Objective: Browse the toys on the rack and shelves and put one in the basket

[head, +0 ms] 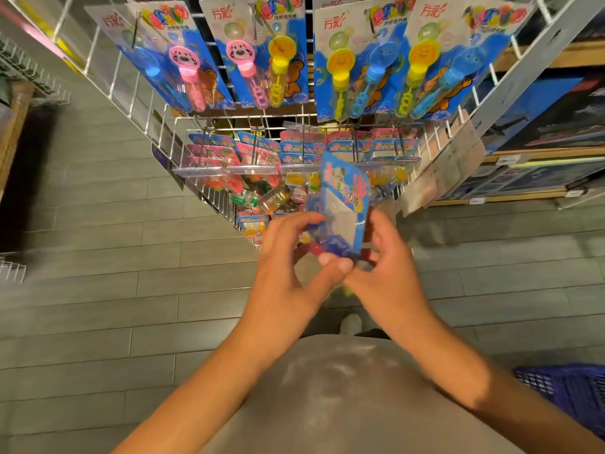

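So the toy pack (pixel 340 204) sits between both hands, right in front of the wire rack (pixel 294 132). Shelves (pixel 537 152) are off to the right. Basket (pixel 569 391) is down by the right arm.

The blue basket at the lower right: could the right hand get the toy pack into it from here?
Probably yes. The basket sits low beside the right hand, nothing between, though both hands grip the toy pack.
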